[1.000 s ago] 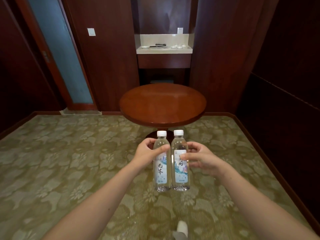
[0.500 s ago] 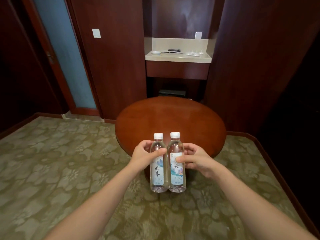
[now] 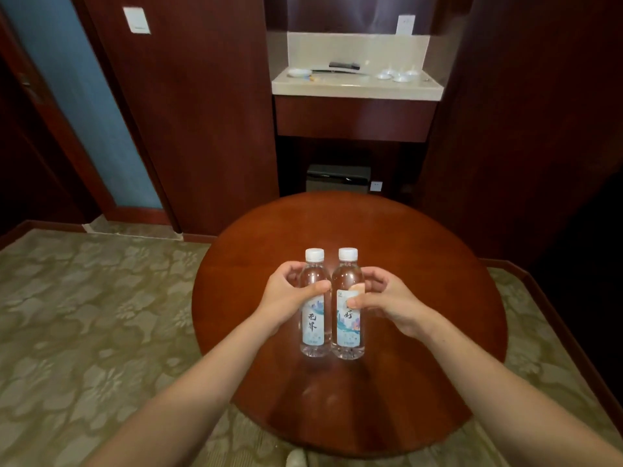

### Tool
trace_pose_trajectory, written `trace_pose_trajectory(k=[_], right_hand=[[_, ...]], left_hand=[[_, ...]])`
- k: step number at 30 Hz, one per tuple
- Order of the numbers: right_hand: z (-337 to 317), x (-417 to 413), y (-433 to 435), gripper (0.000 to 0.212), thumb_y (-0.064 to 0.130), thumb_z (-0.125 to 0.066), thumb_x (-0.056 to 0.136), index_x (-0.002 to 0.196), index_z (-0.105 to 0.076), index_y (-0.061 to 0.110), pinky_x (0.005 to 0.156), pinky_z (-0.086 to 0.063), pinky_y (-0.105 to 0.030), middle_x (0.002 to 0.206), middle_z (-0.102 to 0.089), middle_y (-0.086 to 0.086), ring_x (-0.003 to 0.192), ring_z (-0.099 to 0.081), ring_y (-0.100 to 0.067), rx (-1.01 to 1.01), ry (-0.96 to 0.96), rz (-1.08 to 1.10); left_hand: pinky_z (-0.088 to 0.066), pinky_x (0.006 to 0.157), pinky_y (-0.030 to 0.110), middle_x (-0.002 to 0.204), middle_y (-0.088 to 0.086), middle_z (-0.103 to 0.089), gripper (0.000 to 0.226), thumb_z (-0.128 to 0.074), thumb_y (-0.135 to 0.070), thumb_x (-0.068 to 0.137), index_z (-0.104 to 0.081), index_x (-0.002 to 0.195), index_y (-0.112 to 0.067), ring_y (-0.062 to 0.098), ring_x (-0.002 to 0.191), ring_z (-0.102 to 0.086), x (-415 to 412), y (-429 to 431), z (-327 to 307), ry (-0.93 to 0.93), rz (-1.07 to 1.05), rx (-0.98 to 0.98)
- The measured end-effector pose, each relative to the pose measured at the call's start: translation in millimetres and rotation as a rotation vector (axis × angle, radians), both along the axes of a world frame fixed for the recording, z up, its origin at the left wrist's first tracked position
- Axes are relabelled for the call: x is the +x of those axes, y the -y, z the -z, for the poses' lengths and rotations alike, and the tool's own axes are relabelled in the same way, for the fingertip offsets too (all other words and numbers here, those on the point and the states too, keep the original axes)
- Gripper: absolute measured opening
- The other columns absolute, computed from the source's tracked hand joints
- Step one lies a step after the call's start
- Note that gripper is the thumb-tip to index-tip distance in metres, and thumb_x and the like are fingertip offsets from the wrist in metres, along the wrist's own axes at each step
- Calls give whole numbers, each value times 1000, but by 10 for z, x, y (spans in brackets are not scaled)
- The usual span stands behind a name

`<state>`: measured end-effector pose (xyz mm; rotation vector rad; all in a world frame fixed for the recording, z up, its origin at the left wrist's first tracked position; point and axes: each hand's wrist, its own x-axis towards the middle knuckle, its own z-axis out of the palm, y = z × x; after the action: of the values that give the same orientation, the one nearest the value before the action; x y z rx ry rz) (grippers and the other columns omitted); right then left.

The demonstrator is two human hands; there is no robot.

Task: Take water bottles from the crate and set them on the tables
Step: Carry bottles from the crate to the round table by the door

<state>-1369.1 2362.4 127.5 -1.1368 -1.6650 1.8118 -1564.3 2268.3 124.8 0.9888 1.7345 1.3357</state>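
Nearest the person, both bare forearms reach in from the bottom edge, and between them a pale rounded thing pokes up from the frame's lower border, cut off too short to name.

The left hand is curled round the upper body of the left bottle, thumb across the front just above the label. The right hand pinches the right bottle at the same height, thumb and forefinger on the front and the other fingers curled behind. The two hands sit apart, each clamped on its own bottle. The bottles stand upright, side by side and touching or nearly so, both with white caps and clear water, over the middle of the round counter. A faint reflection lies below them on the polished wood; whether their bases touch the surface I cannot tell.

Patterned green carpet spreads to the left of the counter and shows again at its right edge.

Farther back on the left is a door with a blue panel, and a white switch plate on the dark wood wall. Straight ahead, a recess holds a pale back counter carrying small white dishes and a dark oblong object too small to identify. Beneath, in shadow, sits a dark box, its lower part hidden behind the round counter's rim.
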Motion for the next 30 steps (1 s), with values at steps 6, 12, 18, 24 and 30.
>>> trace_pose_trajectory(k=[6,12,18,24,30], right_hand=[[144,-716,-1147,64,-7,-85,62,116,-61,18,81,-59,-35,111,-69,-9,108,-67,-28,41,41,23],[497,-1274,-1920,68,-4,-89,59,115,-62,22,100,-51,-50,113,-69,-12,109,-65,-34,89,84,43],[889,-1539,-2311,69,-10,-86,61,112,-56,27,98,-54,-43,124,-64,-11,110,-67,-26,98,89,90],[1124,-1548,-2420,70,-21,-79,63,108,-53,26,94,-56,-43,127,-60,-17,105,-67,-26,88,71,69],[1180,-1534,-2413,69,-23,-74,67,109,-50,26,95,-55,-38,130,-59,-14,112,-65,-26,87,74,57]], left_hand=[[-51,76,23,105,-5,-66,61,-90,-26,65,-57,115,-18,10,96,-64,-727,-1161,114,-22,41,-40],[-56,83,33,105,-5,-65,64,-91,-19,63,-54,115,-20,17,99,-66,-1309,-1948,392,-21,50,-83],[-53,95,42,109,-9,-61,64,-92,-17,61,-51,108,-30,22,108,-62,-1584,-2492,783,-107,99,-92],[-52,99,39,131,6,-54,71,-94,-26,58,-46,108,-41,18,115,-58,-1564,-2618,1052,-120,127,-108],[-51,101,42,130,2,-53,76,-87,-54,44,-44,106,-50,17,117,-57,-1504,-2575,1142,-137,127,-122]])
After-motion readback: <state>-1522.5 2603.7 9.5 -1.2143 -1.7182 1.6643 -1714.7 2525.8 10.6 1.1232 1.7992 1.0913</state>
